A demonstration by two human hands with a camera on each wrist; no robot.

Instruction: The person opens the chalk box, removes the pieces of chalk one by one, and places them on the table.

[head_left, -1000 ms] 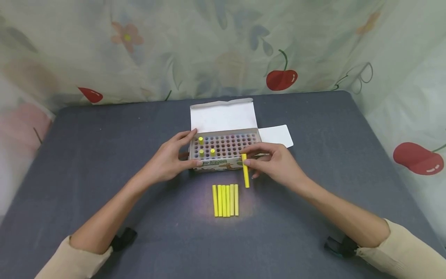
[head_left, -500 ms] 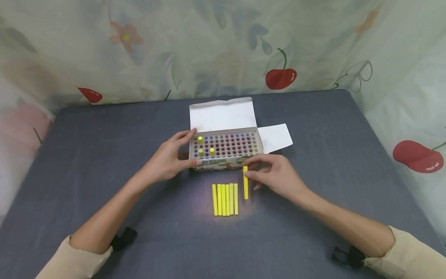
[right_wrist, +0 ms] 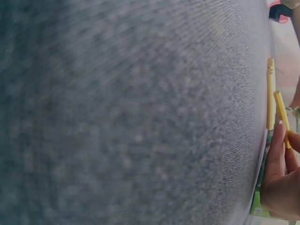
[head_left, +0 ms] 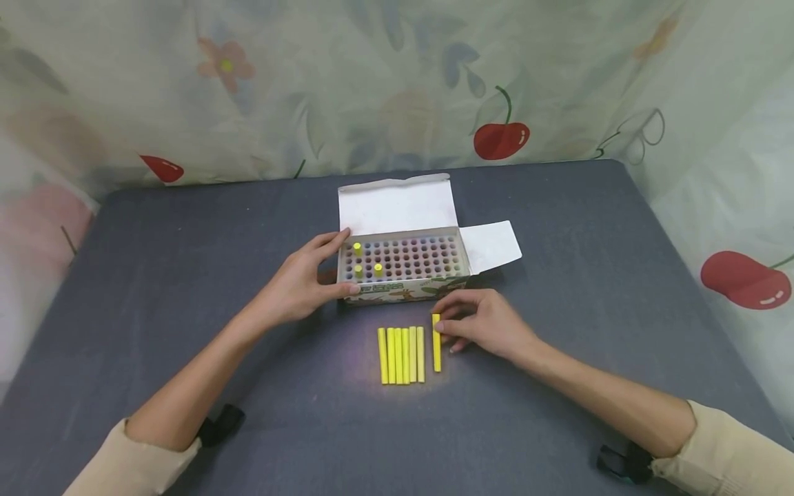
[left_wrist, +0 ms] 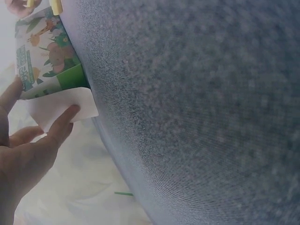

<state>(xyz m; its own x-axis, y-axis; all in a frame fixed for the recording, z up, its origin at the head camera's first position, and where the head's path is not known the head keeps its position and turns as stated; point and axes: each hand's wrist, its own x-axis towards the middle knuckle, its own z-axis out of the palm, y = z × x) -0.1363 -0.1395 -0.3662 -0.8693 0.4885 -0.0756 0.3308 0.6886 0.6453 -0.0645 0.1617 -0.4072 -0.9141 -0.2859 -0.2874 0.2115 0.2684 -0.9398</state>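
Observation:
In the head view, my right hand (head_left: 486,320) pinches a yellow chalk stick (head_left: 437,351) between thumb and fingers, its lower end pointing toward me. The right wrist view shows that stick (right_wrist: 281,105) tilted and apart from the row. Just left of it lies a row of several yellow chalk sticks (head_left: 399,357), side by side. My left hand (head_left: 304,282) holds the left end of the chalk box (head_left: 397,293), thumb at the front and fingers toward the back. Three chalk sticks stand in the box's holed insert (head_left: 418,258).
The box's white lid (head_left: 397,209) stands raised at the back. A white side flap (head_left: 491,246) sticks out right, while another flap (left_wrist: 58,108) meets my left fingers. Beyond the dark cloth-covered table (head_left: 558,227) hangs a patterned curtain (head_left: 372,89).
My right hand has moved toward me from the box's front right corner, carrying the pinched chalk stick down beside the row. My left hand and the box have stayed put.

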